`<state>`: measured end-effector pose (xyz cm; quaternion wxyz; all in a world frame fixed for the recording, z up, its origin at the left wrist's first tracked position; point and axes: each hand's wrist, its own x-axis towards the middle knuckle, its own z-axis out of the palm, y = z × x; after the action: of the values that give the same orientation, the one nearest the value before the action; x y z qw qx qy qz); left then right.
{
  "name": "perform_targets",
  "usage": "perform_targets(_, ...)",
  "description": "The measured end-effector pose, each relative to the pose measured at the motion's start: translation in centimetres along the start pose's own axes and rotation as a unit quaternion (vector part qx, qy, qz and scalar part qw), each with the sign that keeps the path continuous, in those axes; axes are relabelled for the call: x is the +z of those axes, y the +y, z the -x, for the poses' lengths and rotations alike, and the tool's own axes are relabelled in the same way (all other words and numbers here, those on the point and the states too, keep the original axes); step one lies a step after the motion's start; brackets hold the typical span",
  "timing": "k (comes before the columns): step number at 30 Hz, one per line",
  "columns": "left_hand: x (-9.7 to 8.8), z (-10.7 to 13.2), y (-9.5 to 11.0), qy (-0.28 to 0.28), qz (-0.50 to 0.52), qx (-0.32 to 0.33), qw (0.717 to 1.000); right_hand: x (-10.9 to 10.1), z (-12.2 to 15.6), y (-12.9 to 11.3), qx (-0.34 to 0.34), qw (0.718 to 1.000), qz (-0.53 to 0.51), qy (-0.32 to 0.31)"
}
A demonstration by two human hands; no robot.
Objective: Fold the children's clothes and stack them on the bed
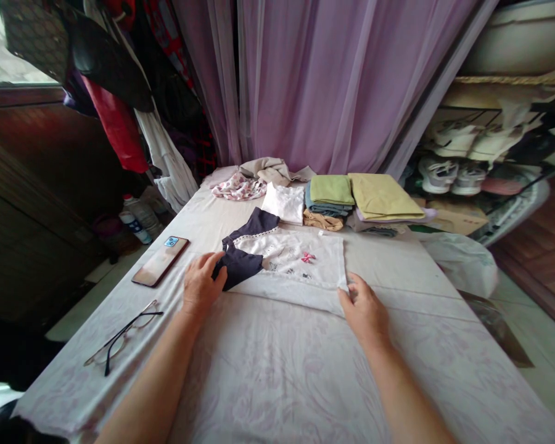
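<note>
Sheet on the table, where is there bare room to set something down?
Bare: the near stretch below the white top, from left hand to right hand; the strip right of the top, before the folded stacks. Crowded: the far edge with stacks and loose clothes; the left side holds the phone and glasses.

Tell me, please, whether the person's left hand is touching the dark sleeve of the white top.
Touching. The head view shows the left hand curled onto the near edge of the dark sleeve, with no gap between them.
</note>
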<state>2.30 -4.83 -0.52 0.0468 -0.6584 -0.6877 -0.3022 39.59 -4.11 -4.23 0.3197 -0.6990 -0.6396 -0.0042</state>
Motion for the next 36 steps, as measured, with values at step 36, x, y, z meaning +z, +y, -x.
perform_targets(36,0.9,1.4,4.0,-0.215,0.072,0.218,0.949,0.8,2.2,-4.5,-0.309,0.942,-0.099,-0.085)
